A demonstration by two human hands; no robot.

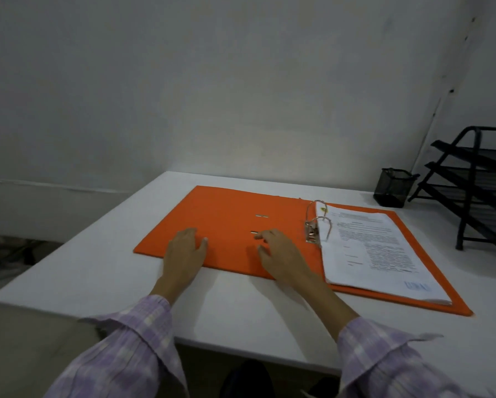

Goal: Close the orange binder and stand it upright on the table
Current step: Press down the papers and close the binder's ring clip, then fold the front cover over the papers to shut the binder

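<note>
The orange binder (226,214) lies flat and wide open on the white table (241,311). Its left cover is bare; its right half carries a stack of printed sheets (370,248) threaded on the metal rings (317,222). My left hand (185,252) rests palm down on the near part of the left cover, fingers apart. My right hand (278,251) lies on the same cover just left of the ring mechanism, fingers spread, holding nothing.
A black mesh pen cup (393,186) stands at the back right of the table. A black tiered paper tray (476,185) stands beside it at the right edge. A pale wall runs right behind the table.
</note>
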